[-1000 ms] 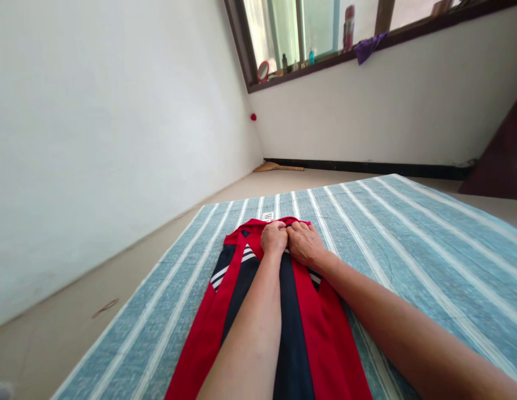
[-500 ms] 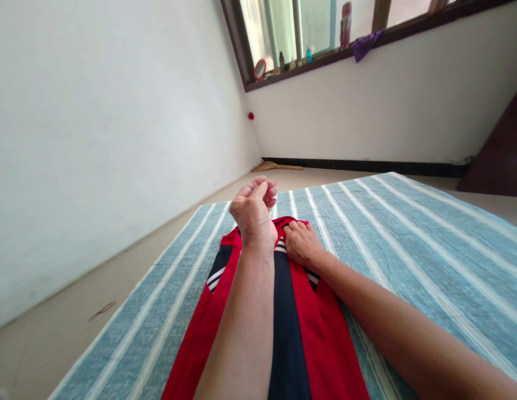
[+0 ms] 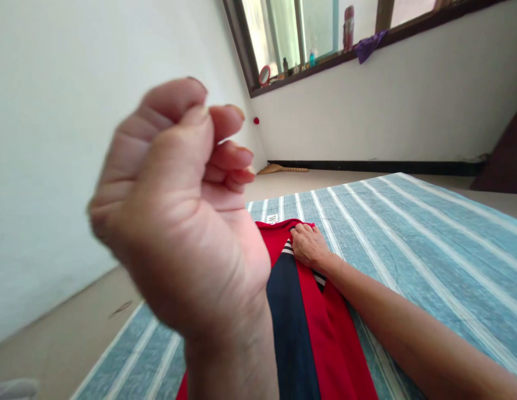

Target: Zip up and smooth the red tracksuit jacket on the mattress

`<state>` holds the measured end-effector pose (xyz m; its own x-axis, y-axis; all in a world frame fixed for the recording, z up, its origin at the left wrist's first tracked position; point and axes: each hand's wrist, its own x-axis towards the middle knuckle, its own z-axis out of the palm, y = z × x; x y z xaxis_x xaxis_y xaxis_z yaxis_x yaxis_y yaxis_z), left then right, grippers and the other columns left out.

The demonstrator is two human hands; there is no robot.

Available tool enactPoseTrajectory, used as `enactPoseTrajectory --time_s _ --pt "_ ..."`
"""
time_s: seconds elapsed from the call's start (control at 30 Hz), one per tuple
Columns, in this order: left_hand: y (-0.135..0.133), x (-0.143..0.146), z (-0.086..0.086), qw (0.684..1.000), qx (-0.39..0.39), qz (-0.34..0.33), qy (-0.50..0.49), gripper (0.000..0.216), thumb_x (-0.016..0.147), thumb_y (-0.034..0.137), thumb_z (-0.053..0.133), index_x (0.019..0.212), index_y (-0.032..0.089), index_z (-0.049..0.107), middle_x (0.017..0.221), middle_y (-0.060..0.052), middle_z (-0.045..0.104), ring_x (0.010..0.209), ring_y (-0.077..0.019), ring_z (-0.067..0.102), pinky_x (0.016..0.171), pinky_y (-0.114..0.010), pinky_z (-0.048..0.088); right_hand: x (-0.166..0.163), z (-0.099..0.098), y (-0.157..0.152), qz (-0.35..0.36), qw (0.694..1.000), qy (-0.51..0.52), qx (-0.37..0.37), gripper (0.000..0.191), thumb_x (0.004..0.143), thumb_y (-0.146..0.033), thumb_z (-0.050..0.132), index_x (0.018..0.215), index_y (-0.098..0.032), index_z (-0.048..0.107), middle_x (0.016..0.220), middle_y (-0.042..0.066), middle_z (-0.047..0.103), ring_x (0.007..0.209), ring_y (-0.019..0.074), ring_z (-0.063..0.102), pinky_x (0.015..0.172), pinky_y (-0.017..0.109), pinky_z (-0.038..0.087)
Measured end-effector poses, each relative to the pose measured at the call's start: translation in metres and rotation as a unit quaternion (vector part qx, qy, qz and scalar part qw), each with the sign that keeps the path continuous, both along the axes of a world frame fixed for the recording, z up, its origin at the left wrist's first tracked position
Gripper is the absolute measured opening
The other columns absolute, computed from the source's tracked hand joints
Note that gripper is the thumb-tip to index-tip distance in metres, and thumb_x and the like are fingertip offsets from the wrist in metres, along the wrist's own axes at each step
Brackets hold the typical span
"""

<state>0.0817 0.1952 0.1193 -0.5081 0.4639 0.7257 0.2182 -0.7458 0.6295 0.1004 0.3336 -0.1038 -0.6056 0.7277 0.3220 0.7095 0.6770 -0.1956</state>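
My left hand (image 3: 179, 189) is raised close in front of my view, blurred a little, with the thumb pressed to the index finger and the other fingers curled. Whatever is in that pinch, if anything, is too small to make out. A red and navy garment (image 3: 289, 316) with white stripes lies lengthwise on the striped bed cover (image 3: 391, 239). At its far edge, my right hand (image 3: 310, 244) rests with fingers bent over, gripping the cloth. The left forearm and hand hide the garment's left side.
Past the bed, a broom (image 3: 283, 168) lies on the floor by the wall. On the window sill are a tall flask (image 3: 349, 30), a round red mirror (image 3: 264, 75), a purple cloth (image 3: 370, 46) and small bottles. A thin looped strand (image 3: 120, 309) is on the floor at left.
My left hand has come up and toward me from just above the garment's far end, still pinched. The right hand keeps its place on the cloth. The view has shifted slightly.
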Motion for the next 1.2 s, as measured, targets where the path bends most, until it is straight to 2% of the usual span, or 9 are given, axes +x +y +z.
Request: enactPoseTrajectory --time_s 0.1,0.2,0.27,0.43,0.6,0.7,0.87,1.03,1.2 --pt "0.019 0.004 0.003 1.0 0.006 0.022 -0.015 0.017 0.083 0.006 0.054 0.075 0.019 0.061 0.068 0.003 0.061 0.058 -0.0071 0.056 0.054 -0.019 0.047 0.0 0.0 0.0 0.002 1.0 -0.007 -0.008 0.028 0.096 -0.022 0.033 0.104 -0.016 0.06 0.11 0.012 0.059 0.1 0.0256 0.052 0.089 0.039 0.033" --pt "0.032 -0.005 -0.005 0.994 -0.07 0.01 0.088 0.01 0.082 0.013 0.057 0.082 0.019 0.065 0.068 0.004 0.066 0.055 -0.0075 0.058 0.052 -0.018 0.047 0.001 -0.001 0.0 0.005 1.0 -0.008 -0.016 0.029 0.096 -0.023 0.032 0.105 -0.017 0.059 0.111 0.012 0.059 0.101 0.0258 0.052 0.089 0.039 0.033" --pt "0.033 -0.02 -0.018 0.973 -0.14 0.024 0.185 0.01 0.083 0.018 0.058 0.085 0.018 0.067 0.073 0.002 0.069 0.059 -0.0097 0.062 0.056 -0.02 0.05 0.001 -0.001 0.0 0.004 1.0 -0.005 -0.017 0.03 0.097 -0.024 0.031 0.105 -0.017 0.059 0.11 0.012 0.059 0.102 0.0261 0.052 0.088 0.039 0.033" --pt "-0.003 -0.075 -0.078 0.863 -0.26 0.092 0.424 0.016 0.084 0.02 0.056 0.09 0.018 0.07 0.09 -0.004 0.073 0.084 -0.0177 0.068 0.081 -0.03 0.055 0.003 -0.001 -0.002 0.005 1.0 -0.014 -0.018 0.031 0.097 -0.024 0.03 0.105 -0.017 0.059 0.111 0.011 0.059 0.1 0.0254 0.052 0.084 0.038 0.033" --pt "-0.048 -0.114 -0.142 0.729 -0.347 0.113 0.579 0.031 0.089 0.022 0.053 0.118 0.017 0.061 0.127 -0.013 0.062 0.12 -0.0233 0.057 0.104 -0.04 0.046 0.005 0.0 -0.003 0.004 1.0 -0.026 -0.016 0.031 0.098 -0.025 0.03 0.107 -0.017 0.059 0.112 0.012 0.059 0.102 0.0257 0.052 0.085 0.037 0.032" --pt "-0.051 -0.124 -0.159 0.671 -0.422 0.133 0.595 0.043 0.088 0.033 0.057 0.127 0.015 0.054 0.14 -0.016 0.051 0.132 -0.028 0.045 0.108 -0.046 0.041 0.005 -0.001 -0.003 0.001 0.999 -0.035 -0.014 0.031 0.098 -0.025 0.03 0.106 -0.017 0.059 0.112 0.012 0.059 0.102 0.0257 0.052 0.086 0.037 0.032" --pt "-0.031 -0.13 -0.168 0.607 -0.528 0.132 0.579 0.061 0.093 0.05 0.046 0.142 0.013 0.039 0.153 -0.017 0.032 0.143 -0.0296 0.025 0.114 -0.051 0.027 0.005 -0.004 -0.002 0.003 0.999 -0.038 -0.009 0.029 0.097 -0.025 0.032 0.104 -0.018 0.059 0.112 0.011 0.06 0.101 0.0257 0.053 0.084 0.037 0.032" --pt "-0.011 -0.143 -0.181 0.582 -0.58 0.125 0.556 0.074 0.093 0.062 0.031 0.147 0.011 0.031 0.156 -0.017 0.023 0.146 -0.0286 0.016 0.117 -0.049 0.018 0.005 -0.003 -0.004 0.008 0.999 -0.032 -0.008 0.028 0.097 -0.023 0.032 0.103 -0.018 0.059 0.109 0.01 0.061 0.102 0.0257 0.054 0.086 0.038 0.031" --pt "0.004 -0.161 -0.19 0.582 -0.575 0.117 0.563 0.076 0.092 0.064 0.029 0.149 0.013 0.027 0.157 -0.015 0.024 0.146 -0.0279 0.016 0.117 -0.051 0.015 0.005 -0.001 -0.004 0.004 0.999 -0.039 -0.019 0.029 0.097 -0.023 0.032 0.105 -0.018 0.059 0.11 0.011 0.06 0.103 0.0255 0.054 0.087 0.037 0.032"
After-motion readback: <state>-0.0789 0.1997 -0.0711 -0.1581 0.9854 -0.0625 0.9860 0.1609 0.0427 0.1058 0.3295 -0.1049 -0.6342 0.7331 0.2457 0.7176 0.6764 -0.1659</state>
